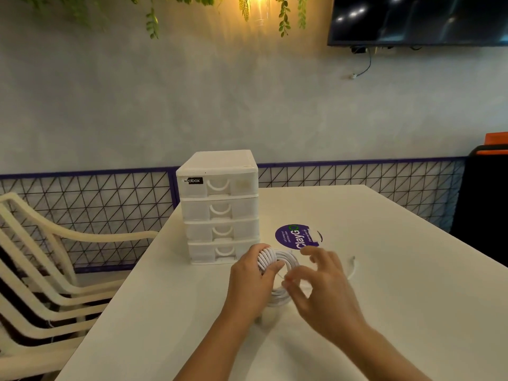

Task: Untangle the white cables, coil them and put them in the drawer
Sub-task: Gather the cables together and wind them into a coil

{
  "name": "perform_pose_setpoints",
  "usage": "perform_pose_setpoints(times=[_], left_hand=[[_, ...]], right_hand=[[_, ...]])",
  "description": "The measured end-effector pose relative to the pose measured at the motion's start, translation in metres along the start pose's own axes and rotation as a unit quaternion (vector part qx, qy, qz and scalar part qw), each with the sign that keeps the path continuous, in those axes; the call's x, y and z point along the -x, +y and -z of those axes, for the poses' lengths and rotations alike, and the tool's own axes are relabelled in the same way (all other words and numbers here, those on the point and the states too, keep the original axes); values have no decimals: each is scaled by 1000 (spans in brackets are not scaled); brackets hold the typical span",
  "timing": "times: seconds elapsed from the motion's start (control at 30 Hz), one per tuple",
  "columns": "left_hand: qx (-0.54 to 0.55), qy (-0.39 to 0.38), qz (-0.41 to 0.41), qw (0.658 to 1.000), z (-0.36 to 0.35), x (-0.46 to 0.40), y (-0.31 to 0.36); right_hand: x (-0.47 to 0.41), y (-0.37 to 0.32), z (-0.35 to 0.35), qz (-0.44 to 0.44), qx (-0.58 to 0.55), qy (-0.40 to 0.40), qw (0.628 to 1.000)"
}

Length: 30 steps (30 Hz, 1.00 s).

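A coil of white cable point(277, 270) is held upright above the white table point(398, 284). My left hand point(251, 281) grips the coil's left side, with thumb and fingers wrapped around the loops. My right hand point(319, 284) is at the coil's right side; its fingers are spread and blurred, and thumb and forefinger pinch a strand. A loose end of the cable with its plug point(352, 264) trails on the table to the right. A white drawer unit point(220, 207) with several shut drawers stands just behind my left hand.
A purple round sticker point(295, 237) lies on the table behind the coil. Cream plastic chairs point(41, 270) are stacked at the left of the table. A wire-grid fence runs along the wall, and a dark screen point(417, 20) hangs at the top right.
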<state>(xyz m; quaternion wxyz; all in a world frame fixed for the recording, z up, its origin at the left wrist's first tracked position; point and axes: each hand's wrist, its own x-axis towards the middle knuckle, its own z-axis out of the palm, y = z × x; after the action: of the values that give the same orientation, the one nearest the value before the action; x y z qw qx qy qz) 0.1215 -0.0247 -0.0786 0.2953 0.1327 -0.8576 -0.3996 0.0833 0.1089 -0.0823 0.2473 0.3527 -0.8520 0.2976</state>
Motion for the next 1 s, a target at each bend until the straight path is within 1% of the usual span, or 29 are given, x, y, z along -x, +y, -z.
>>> perform_pose_setpoints(times=[0.07,0.13,0.23,0.3,0.4,0.73,0.87,1.0], left_hand=[[29,-1,40,999,0,1,2],[67,-5,72,995,0,0,2],[152,-13,117,981,1,-2,2],[217,-22,140,966,1,-3,2],[286,-36,163,944,1,-2,3],[275,-50,119,953,-1,-6,1],[260,-63,98,959,-3,-7,-2],[278,-90,76,953,-5,-8,-2]], right_hand=[[3,-7,-7,-36,23,-35,999],[1,-12,-10,-45,69,-52,995],[-4,-15,-13,-55,122,-62,989],[-5,-21,-12,-74,103,-65,990],[-10,-23,-10,-99,65,-113,987],[-25,-29,0,-131,6,-118,984],[-27,-25,4,-136,-11,-134,982],[-31,-19,7,-162,-52,-175,970]])
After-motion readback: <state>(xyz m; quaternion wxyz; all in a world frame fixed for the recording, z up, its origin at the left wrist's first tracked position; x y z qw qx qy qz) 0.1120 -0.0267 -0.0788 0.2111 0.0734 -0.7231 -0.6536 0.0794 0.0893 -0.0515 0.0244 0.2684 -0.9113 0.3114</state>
